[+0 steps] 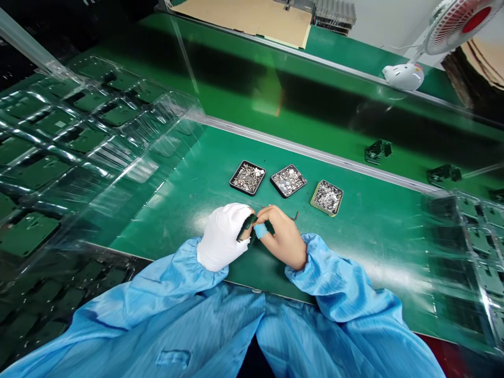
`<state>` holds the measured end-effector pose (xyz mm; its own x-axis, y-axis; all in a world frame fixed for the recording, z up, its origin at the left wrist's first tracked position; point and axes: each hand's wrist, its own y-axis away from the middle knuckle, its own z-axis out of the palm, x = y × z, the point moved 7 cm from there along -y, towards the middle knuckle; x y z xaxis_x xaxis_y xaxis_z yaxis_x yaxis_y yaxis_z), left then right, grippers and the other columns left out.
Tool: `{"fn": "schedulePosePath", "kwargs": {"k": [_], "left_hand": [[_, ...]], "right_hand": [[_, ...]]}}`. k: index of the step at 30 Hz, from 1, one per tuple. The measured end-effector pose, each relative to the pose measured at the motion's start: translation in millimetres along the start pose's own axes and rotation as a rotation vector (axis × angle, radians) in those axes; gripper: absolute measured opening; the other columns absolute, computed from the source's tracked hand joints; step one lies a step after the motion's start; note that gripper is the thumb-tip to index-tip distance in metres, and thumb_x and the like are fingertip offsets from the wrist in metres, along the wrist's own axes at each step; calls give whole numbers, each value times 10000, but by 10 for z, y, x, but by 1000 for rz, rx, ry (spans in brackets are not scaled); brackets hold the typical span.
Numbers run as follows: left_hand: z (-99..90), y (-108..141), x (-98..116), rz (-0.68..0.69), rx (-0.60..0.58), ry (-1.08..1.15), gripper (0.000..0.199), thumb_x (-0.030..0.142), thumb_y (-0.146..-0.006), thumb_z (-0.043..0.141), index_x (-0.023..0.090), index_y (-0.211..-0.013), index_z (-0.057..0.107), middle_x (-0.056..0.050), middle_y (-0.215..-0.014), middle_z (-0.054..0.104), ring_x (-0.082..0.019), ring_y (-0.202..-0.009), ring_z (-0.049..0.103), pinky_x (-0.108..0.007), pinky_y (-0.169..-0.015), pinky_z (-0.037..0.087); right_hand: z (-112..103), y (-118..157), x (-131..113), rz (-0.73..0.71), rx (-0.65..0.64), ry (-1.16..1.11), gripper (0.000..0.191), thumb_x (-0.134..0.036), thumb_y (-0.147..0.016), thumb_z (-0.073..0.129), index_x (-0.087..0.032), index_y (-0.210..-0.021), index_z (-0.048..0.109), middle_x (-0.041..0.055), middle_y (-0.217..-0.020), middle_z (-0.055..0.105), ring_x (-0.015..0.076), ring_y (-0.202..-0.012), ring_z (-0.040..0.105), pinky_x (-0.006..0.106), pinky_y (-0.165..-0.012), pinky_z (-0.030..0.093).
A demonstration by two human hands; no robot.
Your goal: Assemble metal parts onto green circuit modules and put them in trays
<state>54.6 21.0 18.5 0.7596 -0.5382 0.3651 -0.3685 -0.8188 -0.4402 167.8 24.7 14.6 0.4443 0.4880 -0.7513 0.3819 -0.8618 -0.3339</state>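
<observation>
My left hand (225, 236), in a white glove with bare fingertips, is closed around a small green circuit board (246, 228). My right hand (282, 236) is bare except for a blue wrap on the thumb. Its fingers are pinched together at the board's right edge, and whatever small part they may hold is hidden. Beyond the hands stand three small square dishes of metal parts: a left dish (248, 178), a middle dish (289, 180) and a right dish (327, 197). A thin dark item with a red tip (296, 215) lies just past my right hand.
Clear plastic trays (79, 131) with green boards are stacked at the left, and more trays (478, 252) stand at the right. A metal-edged rail (315, 155) crosses behind the dishes. On the upper shelf are a fan (405, 76) and a cardboard sheet (252, 18).
</observation>
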Motion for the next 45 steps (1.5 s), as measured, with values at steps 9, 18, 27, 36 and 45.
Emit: {"fn": "schedulePosePath", "kwargs": {"k": [9,18,27,36,45], "left_hand": [[116,118,-53,-128,10,153,322,260,-730,506,160,-1032,458,-99,-956,557,-247,-893,572,-387,-772,503],[202,50,-217,-357,-203,456,150,216,-754,437,200,-891,494,-7,-826,590,-179,-789,592,-308,-723,469],[241,36,-262,-362,-195,478,78,196,-721,429,193,-771,489,19,-721,572,-150,-690,565,-272,-648,457],[193,81,-460,-403,-189,531,330,337,-818,498,167,-1097,544,-76,-1126,640,-206,-1069,596,-366,-961,465],[162,49,-545,-405,-171,462,265,320,-813,493,183,-1012,599,-55,-1048,676,-207,-1004,623,-357,-909,499]], "right_hand": [[-15,-41,13,-54,-62,19,93,-147,-884,451,-217,-926,494,48,-926,597,176,-888,571,311,-801,480],[80,-73,3,-2,-153,145,324,-23,-674,423,-192,-942,490,71,-928,582,214,-894,534,345,-816,464],[172,-87,-35,49,-207,164,307,-22,-668,433,-195,-914,499,62,-915,597,207,-887,548,337,-809,462],[-664,-606,788,290,-194,715,172,-97,-852,491,-152,-878,652,99,-900,647,235,-868,567,344,-801,399],[-498,-697,1046,291,-262,916,209,-86,-847,460,-129,-881,662,135,-899,631,264,-873,549,390,-809,361]]}}
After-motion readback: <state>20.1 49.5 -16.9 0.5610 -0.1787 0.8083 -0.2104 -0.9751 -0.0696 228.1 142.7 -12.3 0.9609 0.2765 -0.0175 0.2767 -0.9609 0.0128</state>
